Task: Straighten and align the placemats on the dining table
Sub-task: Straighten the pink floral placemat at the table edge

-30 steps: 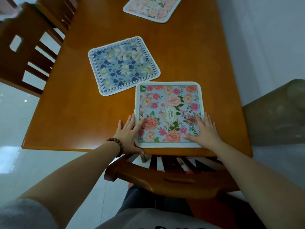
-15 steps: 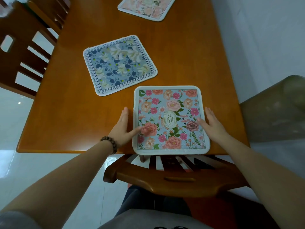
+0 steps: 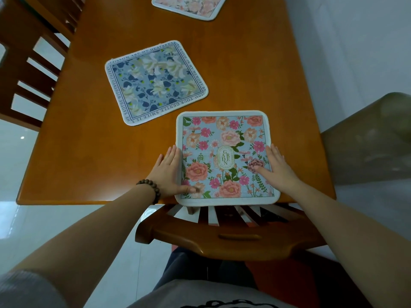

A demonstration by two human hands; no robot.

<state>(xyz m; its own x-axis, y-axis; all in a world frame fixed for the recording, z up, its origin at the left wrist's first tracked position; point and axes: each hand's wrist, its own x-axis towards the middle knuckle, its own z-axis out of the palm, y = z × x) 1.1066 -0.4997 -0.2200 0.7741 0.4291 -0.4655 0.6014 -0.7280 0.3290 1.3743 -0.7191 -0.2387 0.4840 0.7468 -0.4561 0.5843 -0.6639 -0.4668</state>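
Note:
A pink floral placemat [image 3: 224, 138] marked "GARDEN" lies square to the near edge of the wooden table [image 3: 89, 152], its near border slightly over that edge. My left hand [image 3: 166, 172] lies flat along the mat's left side, thumb on its near left corner. My right hand [image 3: 278, 170] lies flat on its right side, thumb on the print. A blue floral placemat [image 3: 155, 83] sits behind and to the left, turned at an angle. A third pale pink placemat [image 3: 191, 5] is at the far end, partly cut off by the frame.
A wooden chair back [image 3: 222, 238] stands between me and the table's near edge. More wooden chairs [image 3: 26, 70] line the table's left side. An olive-coloured rounded object [image 3: 367, 141] sits by the right edge, next to a white wall.
The pink mat has slid toward me until its near border reaches the table edge. Both hands shifted from its near corners to its left and right sides.

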